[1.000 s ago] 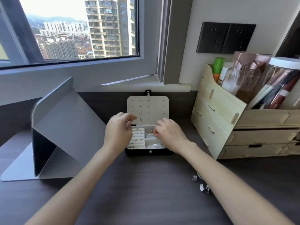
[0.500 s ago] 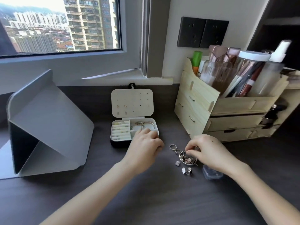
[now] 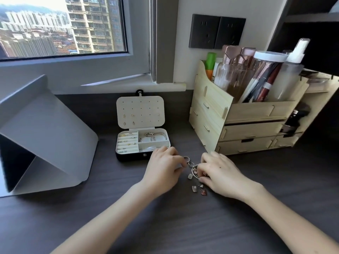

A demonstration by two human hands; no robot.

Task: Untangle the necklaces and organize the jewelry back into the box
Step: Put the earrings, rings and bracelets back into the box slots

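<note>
The open jewelry box (image 3: 128, 156), black outside and cream inside, stands on the dark desk with its lid up; earrings dot the lid and bracelets (image 3: 153, 136) lie in its back right compartment. Just right of the box lies a tangled jewelry cluster (image 3: 193, 168) of rings, chain and stone charms, with loose charms (image 3: 199, 188) below it. My left hand (image 3: 164, 170) pinches the ring end of the cluster. My right hand (image 3: 219, 174) curls over its right side, fingers on the pieces.
A wooden drawer organizer (image 3: 247, 125) full of bottles and brushes stands at the right. A folded grey stand (image 3: 45, 140) sits at the left. The window sill (image 3: 91, 79) runs behind the box.
Both hands left the box and came down to the jewelry cluster on the desk to its right. My left hand now pinches its ring end.
</note>
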